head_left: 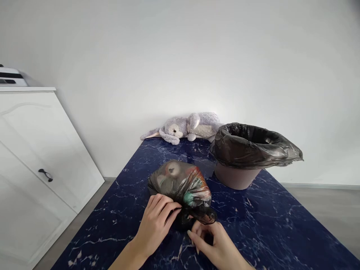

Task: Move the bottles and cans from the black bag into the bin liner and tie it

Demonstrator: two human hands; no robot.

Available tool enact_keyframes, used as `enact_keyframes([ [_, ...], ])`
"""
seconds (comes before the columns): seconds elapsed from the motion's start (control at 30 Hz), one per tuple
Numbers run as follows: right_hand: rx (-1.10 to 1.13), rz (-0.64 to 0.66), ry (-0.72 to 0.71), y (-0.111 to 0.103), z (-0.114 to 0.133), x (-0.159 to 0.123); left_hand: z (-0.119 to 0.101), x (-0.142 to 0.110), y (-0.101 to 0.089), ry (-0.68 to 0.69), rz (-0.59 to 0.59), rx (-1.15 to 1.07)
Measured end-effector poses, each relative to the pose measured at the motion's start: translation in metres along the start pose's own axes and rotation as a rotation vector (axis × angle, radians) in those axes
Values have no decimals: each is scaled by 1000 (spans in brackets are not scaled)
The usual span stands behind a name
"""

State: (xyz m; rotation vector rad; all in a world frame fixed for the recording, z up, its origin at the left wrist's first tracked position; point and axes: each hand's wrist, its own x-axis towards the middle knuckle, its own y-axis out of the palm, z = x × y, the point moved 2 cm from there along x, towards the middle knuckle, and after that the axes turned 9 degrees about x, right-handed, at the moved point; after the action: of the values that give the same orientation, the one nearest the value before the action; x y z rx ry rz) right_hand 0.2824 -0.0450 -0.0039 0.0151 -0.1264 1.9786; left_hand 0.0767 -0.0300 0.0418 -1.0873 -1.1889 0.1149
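Note:
A filled, see-through black rubbish bag (180, 182) lies on the dark blue marbled table (270, 221), with coloured items showing through the plastic. My left hand (157, 221) rests against the bag's near side, fingers curled onto the plastic near its neck. My right hand (213, 242) pinches the gathered neck of the bag (204, 215), fingers closed on the twisted plastic. Both hands sit at the near edge of the table.
A brownish bin (234, 176) lined with a black bag (253, 144) stands to the right behind the filled bag. A grey plush toy (185, 127) lies at the table's far end against the white wall. A white cabinet (33, 161) stands on the left.

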Motion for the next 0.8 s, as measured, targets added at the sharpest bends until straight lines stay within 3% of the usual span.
enact_keyframes([
  [0.17, -21, 13, 3, 2, -7, -3, -4, -1, 0, 45, -7, -88],
  [0.33, -68, -67, -1, -1, -15, -5, -11, -1, 0, 54, -20, -186],
  [0.67, -103, -40, -32, -3, -4, -1, -5, -2, -3, 36, -59, 50],
  [0.8, -122, -10, -54, -3, -2, -4, -1, -1, -5, -88, -117, 8],
])
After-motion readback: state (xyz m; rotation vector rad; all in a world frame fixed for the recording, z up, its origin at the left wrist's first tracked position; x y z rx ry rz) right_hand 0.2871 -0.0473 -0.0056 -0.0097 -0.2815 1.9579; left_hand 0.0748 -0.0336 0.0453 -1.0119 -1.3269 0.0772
